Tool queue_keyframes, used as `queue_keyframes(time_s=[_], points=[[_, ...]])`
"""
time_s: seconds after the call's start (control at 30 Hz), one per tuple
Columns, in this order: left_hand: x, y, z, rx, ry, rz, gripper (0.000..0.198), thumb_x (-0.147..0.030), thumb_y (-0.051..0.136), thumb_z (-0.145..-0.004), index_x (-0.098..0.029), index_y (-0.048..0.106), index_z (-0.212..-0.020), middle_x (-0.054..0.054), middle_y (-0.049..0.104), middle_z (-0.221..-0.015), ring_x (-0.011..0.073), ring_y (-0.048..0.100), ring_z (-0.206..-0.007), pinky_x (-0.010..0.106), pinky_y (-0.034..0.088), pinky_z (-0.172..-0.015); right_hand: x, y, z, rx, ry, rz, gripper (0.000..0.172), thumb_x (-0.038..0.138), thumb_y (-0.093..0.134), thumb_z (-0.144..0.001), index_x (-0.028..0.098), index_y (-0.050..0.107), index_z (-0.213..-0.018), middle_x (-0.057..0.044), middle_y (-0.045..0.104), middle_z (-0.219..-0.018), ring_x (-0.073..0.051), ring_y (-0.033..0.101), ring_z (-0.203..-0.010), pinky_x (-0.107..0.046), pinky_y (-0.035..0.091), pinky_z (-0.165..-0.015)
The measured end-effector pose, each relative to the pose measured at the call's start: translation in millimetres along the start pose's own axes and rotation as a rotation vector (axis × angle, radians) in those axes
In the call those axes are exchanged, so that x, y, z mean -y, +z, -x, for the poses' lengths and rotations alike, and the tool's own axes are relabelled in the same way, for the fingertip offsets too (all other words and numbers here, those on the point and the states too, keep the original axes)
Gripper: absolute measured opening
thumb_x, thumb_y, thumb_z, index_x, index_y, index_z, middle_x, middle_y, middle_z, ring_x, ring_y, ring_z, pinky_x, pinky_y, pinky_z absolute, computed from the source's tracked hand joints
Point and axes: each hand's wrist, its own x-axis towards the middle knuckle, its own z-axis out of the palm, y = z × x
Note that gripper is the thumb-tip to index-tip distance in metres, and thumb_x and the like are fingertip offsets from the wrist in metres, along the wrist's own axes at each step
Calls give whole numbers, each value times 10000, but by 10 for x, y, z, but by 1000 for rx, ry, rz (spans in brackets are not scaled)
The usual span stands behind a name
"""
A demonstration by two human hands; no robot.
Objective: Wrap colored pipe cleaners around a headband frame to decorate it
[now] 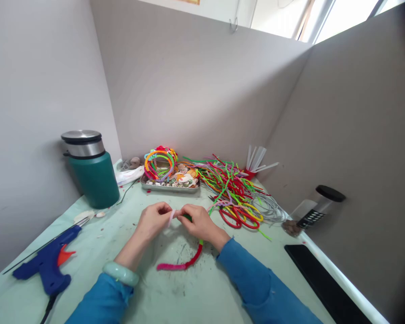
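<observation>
The fingers of the left hand (pixel 154 220) and right hand (pixel 199 222) are covering the middle of the pipe cleaner (pixel 182 263), so how it is being gripped is not showing. Left of the hands, the glue gun (pixel 47 265) cord is running off the bottom edge. Right of them, the black slab (pixel 320 281) is getting cut off there too.

Left hand (pixel 154 220) and right hand (pixel 198 222) pinched together

One glue gun (pixel 45 265), one flask (pixel 91 168)
</observation>
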Motion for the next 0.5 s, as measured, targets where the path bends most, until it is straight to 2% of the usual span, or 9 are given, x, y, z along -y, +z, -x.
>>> queue_keyframes(time_s=[0.13, 0.3, 0.5], points=[[-31, 0, 25, 69, -75, 117, 339, -464, 620, -601, -126, 611, -584, -47, 427, -436, 76, 350, -454, 207, 250, -450, 3, -2, -7, -3, 8, -23, 83, 215, 500, -819, 167, 556, -779, -25, 604, -747, -130, 537, -686, -223, 364, -623], [-95, -12, 62, 156, -41, 234, 409, -499, 605, -630, -116, 692, -742, 22, 593, -642, 132, 486, -611, 231, 336, -563, -1, 3, -10, 4, 27, -10, 70, 203, 514, -806, 165, 569, -786, -27, 617, -756, -131, 546, -693, -222, 366, -625], [-106, -30, 53, 157, -135, 313, 546, -589, 477, -704, -111, 693, -855, 92, 647, -827, 175, 526, -765, 268, 412, -687, 9, 11, -3, -5, 41, -15, 83, 205, 510, -805, 167, 574, -768, -27, 623, -751, -132, 550, -688, -226, 372, -628]])
